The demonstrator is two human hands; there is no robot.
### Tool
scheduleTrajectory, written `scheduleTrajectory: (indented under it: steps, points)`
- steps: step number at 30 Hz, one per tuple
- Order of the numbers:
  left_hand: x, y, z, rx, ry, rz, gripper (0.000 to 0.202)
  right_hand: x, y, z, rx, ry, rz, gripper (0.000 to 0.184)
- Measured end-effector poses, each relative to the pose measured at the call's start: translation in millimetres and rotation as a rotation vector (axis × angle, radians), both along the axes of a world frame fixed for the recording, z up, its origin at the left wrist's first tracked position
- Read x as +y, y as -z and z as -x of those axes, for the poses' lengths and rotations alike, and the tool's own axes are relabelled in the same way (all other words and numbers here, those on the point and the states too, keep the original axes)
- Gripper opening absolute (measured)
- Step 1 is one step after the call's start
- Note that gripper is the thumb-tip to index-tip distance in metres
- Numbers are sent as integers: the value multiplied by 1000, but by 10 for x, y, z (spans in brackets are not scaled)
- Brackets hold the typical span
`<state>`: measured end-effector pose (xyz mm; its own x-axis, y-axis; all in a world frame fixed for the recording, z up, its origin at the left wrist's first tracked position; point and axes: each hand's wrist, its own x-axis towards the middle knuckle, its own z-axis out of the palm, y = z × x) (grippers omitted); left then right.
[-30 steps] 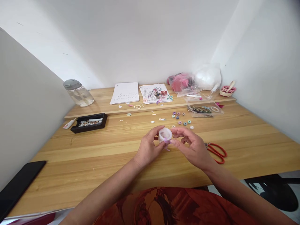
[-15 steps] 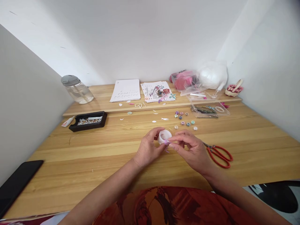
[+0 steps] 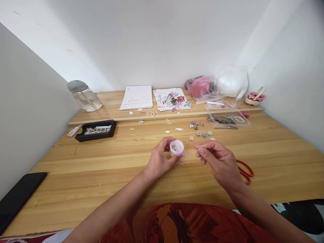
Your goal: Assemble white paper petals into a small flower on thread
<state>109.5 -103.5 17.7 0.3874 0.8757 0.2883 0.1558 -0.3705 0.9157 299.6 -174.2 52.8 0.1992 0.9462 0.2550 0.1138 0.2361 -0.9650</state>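
Note:
My left hand [image 3: 160, 158] is closed around a small white round spool [image 3: 176, 147] with a bit of purple ribbon [image 3: 180, 155] hanging from its front. It holds the spool just above the wooden table [image 3: 101, 158]. My right hand [image 3: 219, 160] is a little to the right of the spool, apart from it, with thumb and fingertips pinched together. What lies in that pinch is too fine to make out. Several small coloured rings [image 3: 198, 130] lie on the table just beyond both hands.
Red scissors [image 3: 245, 170] lie partly hidden under my right hand. A black tray of beads [image 3: 96, 130], a glue tube [image 3: 73, 131], a water jar [image 3: 83, 96], paper sheets [image 3: 136, 98], a clear box [image 3: 227, 118], plastic bags [image 3: 217, 84] and a small basket [image 3: 255, 98] sit further back. A black phone [image 3: 17, 197] lies front left.
My right hand has left the spool and moved to the right, still pinched. My left hand keeps holding the spool in the same place.

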Motion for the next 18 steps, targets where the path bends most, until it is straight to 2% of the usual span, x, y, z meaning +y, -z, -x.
scheduleTrajectory:
  steps: [5,11,18]
  points:
    - [9,-13,3,-64,14,74,49,18,-50,-95,55,59,-67,9]
    - [6,-58,12,-78,37,127,48,7,-133,-152,77,111,-79,7]
    - [22,-68,24,-144,70,190,52,37,-84,-154,134,52,23,10]
